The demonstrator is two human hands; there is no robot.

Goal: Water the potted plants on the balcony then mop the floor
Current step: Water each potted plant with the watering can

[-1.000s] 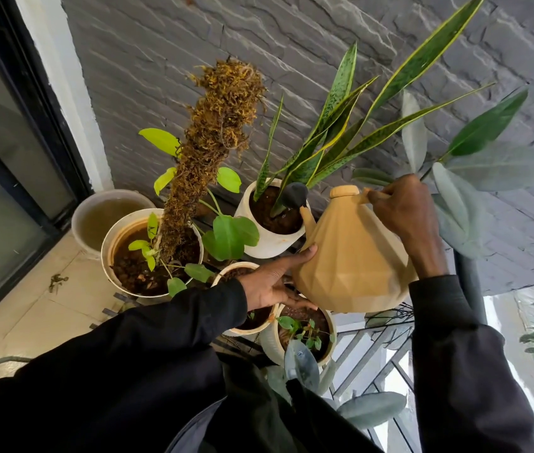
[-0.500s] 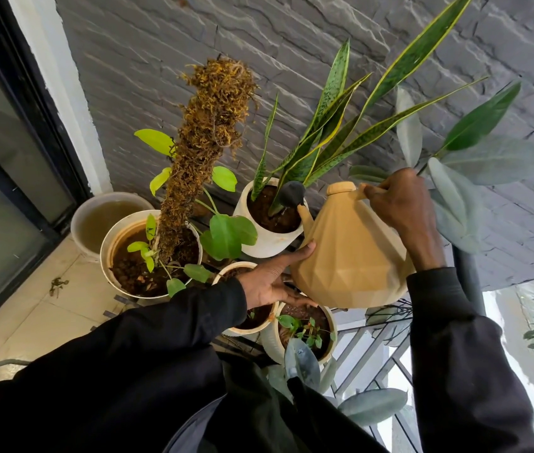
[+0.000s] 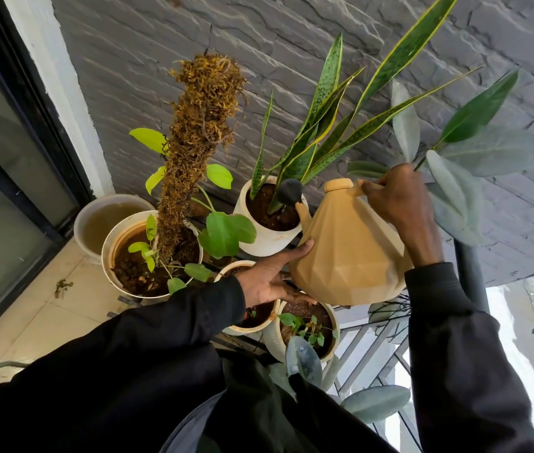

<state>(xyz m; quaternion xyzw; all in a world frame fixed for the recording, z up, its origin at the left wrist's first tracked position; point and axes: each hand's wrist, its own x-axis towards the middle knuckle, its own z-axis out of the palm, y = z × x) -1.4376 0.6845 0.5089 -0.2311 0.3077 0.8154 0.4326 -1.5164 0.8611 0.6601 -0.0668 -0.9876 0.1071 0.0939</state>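
wall and floor: the grey stone wall (image 3: 259,44) is filling the back of the view, and the pale tiled floor (image 3: 30,315) is showing at lower left with no mop in sight.
watering can: the tan faceted watering can (image 3: 350,256) is hanging in the air, tipped to the left above the cluster of pots. over the last second it is hardly moving; only the view is drifting a little.
snake plant: the snake plant (image 3: 324,125) is standing in its white pot (image 3: 265,241), and the can's spout is reaching over the near rim of that pot.
other pots: the moss-pole pot (image 3: 112,250) is sitting to the left beside a bucket (image 3: 109,220) of cloudy water. two small pots (image 3: 332,322) are sitting under the can, and whether these are already getting water is not clear.
right hand: the right hand (image 3: 393,204) is staying wrapped around the can's top handle, carrying it.
left hand: the left hand (image 3: 269,279) is keeping its fingers straight against the can's lower side, steadying the tilt without gripping.
rose head: the black rose head (image 3: 290,191) is hovering over the dark soil, and a thin trickle seems to be falling from it.
meaning: the pour into this one pot is probably still running. watering is looking partway done, and mopping is not starting yet.
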